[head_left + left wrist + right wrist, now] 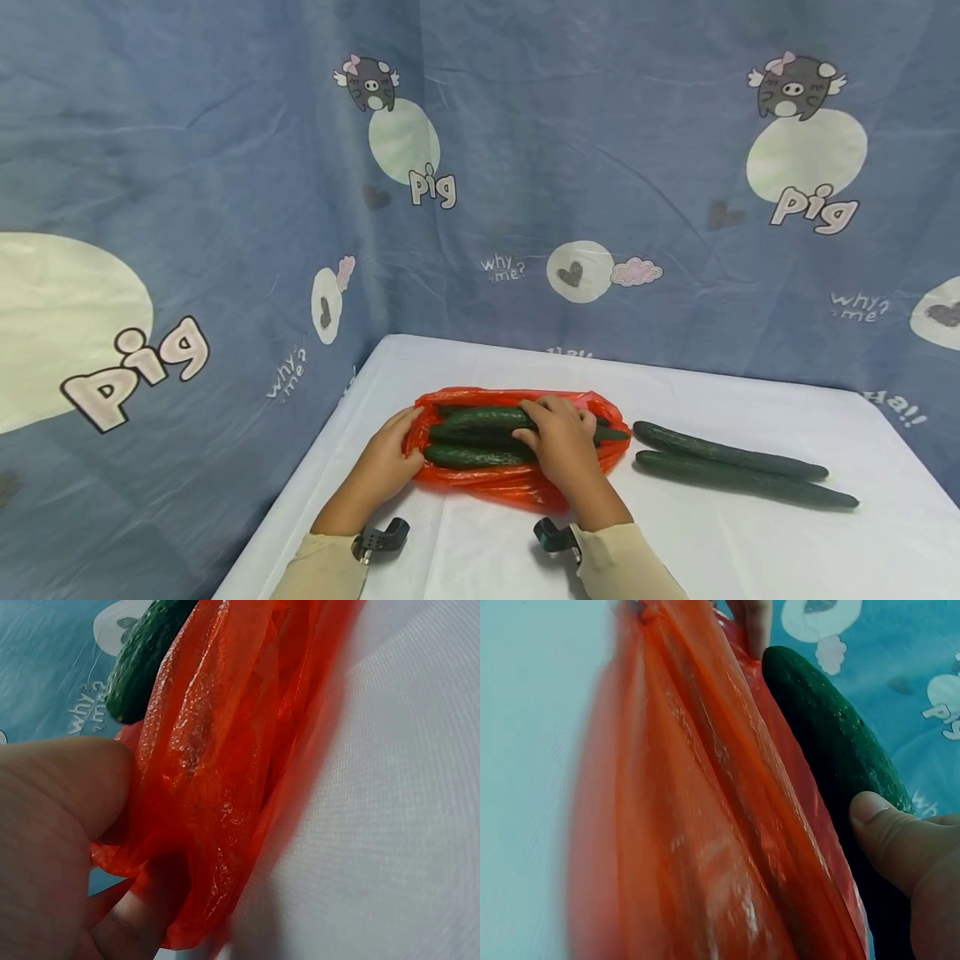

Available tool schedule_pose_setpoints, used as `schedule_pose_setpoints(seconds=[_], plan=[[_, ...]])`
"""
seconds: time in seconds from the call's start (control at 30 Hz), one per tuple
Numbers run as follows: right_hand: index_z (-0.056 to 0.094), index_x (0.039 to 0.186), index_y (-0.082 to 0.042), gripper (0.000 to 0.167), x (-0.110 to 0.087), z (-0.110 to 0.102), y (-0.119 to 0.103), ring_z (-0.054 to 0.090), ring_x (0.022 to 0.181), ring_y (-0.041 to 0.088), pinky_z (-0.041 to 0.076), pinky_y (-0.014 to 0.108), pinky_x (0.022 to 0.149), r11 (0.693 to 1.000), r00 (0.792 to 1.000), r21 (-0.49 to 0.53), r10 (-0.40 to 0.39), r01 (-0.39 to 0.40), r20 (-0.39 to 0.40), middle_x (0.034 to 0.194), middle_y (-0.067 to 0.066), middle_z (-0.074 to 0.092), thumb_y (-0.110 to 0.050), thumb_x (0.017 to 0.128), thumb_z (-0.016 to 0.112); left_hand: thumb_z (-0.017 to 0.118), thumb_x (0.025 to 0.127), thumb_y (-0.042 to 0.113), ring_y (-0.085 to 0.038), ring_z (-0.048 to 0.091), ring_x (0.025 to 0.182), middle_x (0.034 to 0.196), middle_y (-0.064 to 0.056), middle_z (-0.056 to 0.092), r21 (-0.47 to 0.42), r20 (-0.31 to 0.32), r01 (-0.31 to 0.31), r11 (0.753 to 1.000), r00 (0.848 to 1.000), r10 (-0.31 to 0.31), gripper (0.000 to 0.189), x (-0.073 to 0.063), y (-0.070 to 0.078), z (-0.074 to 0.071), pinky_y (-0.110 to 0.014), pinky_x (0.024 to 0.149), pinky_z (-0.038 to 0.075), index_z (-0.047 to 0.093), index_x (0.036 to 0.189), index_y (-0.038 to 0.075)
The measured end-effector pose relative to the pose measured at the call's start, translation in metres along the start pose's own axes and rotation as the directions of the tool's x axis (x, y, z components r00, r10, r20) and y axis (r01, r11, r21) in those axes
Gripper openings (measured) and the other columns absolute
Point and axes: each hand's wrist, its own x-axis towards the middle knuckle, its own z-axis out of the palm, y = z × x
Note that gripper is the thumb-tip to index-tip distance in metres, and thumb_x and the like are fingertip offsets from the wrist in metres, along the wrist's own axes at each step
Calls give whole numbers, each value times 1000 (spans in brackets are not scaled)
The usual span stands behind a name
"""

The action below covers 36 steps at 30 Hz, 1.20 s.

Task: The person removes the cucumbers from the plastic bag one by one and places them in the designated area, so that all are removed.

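Note:
A red plastic bag lies on the white table with several dark green cucumbers inside its open mouth. My left hand pinches the bag's left edge; in the left wrist view the thumb presses the thin red film against the fingers. From above, my right hand grips the top cucumber, whose rounded end points left. The right wrist view shows the thumb along the side of this cucumber, just above the bag's rim. Another cucumber lies along the bag's near side.
To the right of the bag, two long cucumbers lie on the table, the farther one and the nearer one. A blue curtain with pig prints hangs behind and left of the white table.

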Motion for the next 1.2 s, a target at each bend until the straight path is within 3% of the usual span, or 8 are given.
schedule_pose_setpoints(seconds=[0.43, 0.9, 1.2], plan=[[70, 138, -27, 56, -13, -6, 14, 58, 122, 22, 36, 58, 99, 999, 999, -9, 35, -35, -24, 125, -1, 67, -41, 86, 83, 62, 85, 1, -35, 47, 147, 162, -14, 46, 8, 14, -2, 1000, 1000, 2, 75, 0, -1, -2, -55, 116, 44, 46, 158, 7], [71, 137, -23, 56, -28, -18, 27, 60, 117, 28, 35, 58, 98, 997, 998, -40, 58, -59, -33, 124, 1, 67, -41, 86, 83, 61, 86, 1, -36, 44, 149, 163, -14, 44, -8, 28, 11, 1000, 1000, -11, 74, 2, 2, -2, -56, 118, 42, 44, 158, 6], [71, 137, -21, 54, -39, -25, 38, 60, 123, 30, 33, 66, 104, 997, 997, -42, 58, -59, -42, 123, 3, 68, -40, 88, 82, 61, 86, 2, -36, 45, 148, 162, -14, 44, -4, 39, 22, 1000, 999, -22, 75, 1, 2, -1, -56, 117, 42, 44, 159, 6]])
